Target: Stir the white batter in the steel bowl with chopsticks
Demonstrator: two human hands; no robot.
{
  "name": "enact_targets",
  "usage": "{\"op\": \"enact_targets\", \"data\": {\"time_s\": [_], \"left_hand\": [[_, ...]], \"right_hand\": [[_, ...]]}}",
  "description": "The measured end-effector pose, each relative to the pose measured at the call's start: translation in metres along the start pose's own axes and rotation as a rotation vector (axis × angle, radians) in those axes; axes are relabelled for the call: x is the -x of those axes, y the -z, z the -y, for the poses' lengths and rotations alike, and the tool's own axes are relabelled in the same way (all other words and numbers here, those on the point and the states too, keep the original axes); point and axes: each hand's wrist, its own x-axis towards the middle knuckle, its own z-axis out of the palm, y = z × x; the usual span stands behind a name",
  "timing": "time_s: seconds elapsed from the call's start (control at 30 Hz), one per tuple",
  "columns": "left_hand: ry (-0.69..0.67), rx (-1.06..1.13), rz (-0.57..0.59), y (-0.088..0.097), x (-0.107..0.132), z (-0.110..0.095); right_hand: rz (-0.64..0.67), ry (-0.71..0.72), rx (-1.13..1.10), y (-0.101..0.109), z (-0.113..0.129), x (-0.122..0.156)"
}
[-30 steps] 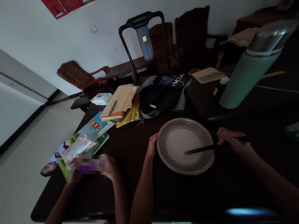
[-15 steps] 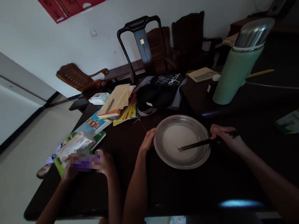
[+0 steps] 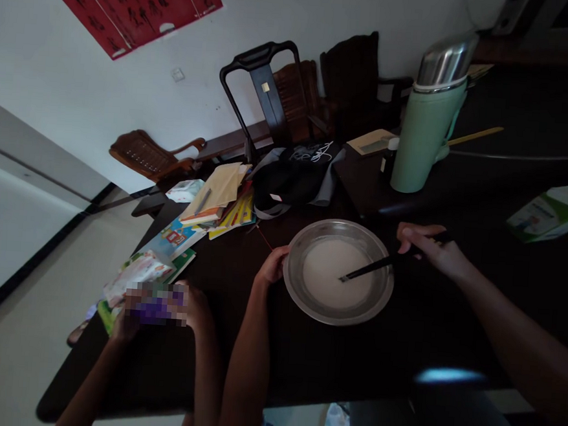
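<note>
A round, shallow bowl of silver metal (image 3: 337, 318), holding whitish liquid (image 3: 331, 265), sits on the dark wooden table (image 3: 352, 357), its left rim held by the left hand (image 3: 273, 265), while the right hand (image 3: 430, 248) grips slim black chopsticks (image 3: 373, 266) with their tips at the liquid. Behind lies a black-and-grey fabric bag (image 3: 286, 182); a tall pale-green flask (image 3: 419, 137) with a silver cap stands to the bag's right.
</note>
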Motion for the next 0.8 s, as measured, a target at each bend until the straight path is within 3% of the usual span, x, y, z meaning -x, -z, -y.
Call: {"op": "enact_targets", "data": {"time_s": [0.13,0.23,0.4,0.5,0.63,0.8], "left_hand": [[0.031,0.051,0.004,-0.007,-0.002,-0.003],[-0.024,0.037,-0.031,-0.009,-0.003,-0.003],[-0.082,-0.005,-0.029,-0.006,-0.001,0.0],[-0.033,0.005,0.012,-0.003,0.0,0.0],[0.026,0.005,0.044,0.001,-0.001,0.0],[0.004,-0.071,0.009,0.005,0.004,-0.001]], "right_hand": [[0.129,0.089,0.066,-0.012,0.001,-0.003],[0.059,0.166,0.157,-0.012,0.003,-0.005],[-0.069,0.051,0.07,0.005,0.0,-0.004],[0.023,0.01,0.031,0.004,-0.003,-0.005],[0.116,0.077,0.108,-0.005,-0.003,-0.006],[-0.05,0.065,0.084,0.006,0.001,-0.005]]}}
